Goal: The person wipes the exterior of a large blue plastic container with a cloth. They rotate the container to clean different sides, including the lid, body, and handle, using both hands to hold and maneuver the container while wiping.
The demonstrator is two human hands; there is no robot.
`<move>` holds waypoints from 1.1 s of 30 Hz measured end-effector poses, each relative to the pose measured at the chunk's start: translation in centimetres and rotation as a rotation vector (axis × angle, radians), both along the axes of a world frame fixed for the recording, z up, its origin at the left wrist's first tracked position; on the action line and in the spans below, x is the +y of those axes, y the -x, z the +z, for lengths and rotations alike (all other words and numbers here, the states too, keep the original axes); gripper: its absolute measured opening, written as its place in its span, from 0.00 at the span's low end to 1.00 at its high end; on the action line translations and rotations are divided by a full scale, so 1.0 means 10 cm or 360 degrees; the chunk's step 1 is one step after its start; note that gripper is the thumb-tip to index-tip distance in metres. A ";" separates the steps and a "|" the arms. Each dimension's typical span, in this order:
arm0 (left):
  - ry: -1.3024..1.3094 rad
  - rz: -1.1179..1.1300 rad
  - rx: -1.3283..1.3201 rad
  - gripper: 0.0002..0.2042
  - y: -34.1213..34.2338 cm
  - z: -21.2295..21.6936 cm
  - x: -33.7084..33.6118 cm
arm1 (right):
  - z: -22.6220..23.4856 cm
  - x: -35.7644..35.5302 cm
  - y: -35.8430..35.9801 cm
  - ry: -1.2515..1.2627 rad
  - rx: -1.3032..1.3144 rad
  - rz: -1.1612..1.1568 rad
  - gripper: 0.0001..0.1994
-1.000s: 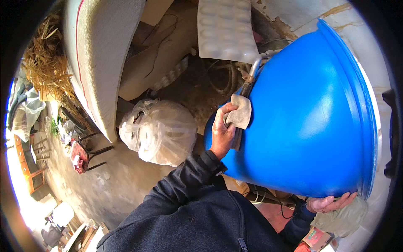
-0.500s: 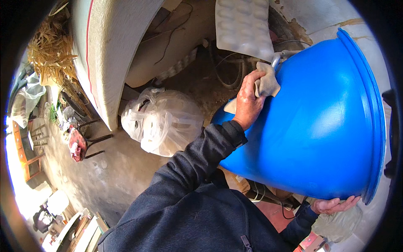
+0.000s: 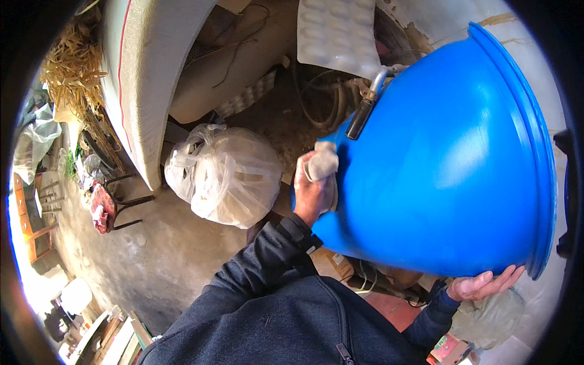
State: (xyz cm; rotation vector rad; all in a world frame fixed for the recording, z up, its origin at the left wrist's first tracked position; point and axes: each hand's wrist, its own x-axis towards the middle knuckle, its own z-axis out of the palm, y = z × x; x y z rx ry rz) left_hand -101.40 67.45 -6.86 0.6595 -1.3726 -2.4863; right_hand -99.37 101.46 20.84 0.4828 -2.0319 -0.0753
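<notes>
On the concrete floor [image 3: 140, 255], one large blue tub [image 3: 450, 164] leans tilted in front of the person, its rim toward the right and its rounded base toward the left. One metal handle [image 3: 368, 109] with a dark grip sticks up from the tub's upper left side.

Two hands are at the tub. The left hand [image 3: 313, 188] presses against the tub's outer wall near the base, its fingers closed around one pale cloth [image 3: 321, 163], which lies bunched between the hand and the blue plastic. The right hand [image 3: 486, 285] sits under the rim at the lower right, palm up and fingers spread, cupping the rim's edge from below; it supports the tub with an open palm and is not wrapped around it. Both arms wear dark blue sleeves.

To the left of the tub, close to the left hand but apart from it, one knotted clear plastic bag [image 3: 222, 176] full of pale stuff rests on the floor. Behind the bag, one long white slab [image 3: 143, 79] with a red stripe leans upright. One heap of straw [image 3: 70, 67] lies at the far left, and one ribbed white sheet [image 3: 337, 33] hangs above the tub
</notes>
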 end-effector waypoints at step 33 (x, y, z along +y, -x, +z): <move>0.0187 -0.0054 -0.0186 0.14 -1.19 0.13 0.82 | -0.01 -0.06 0.07 -0.0025 0.0121 0.0131 0.27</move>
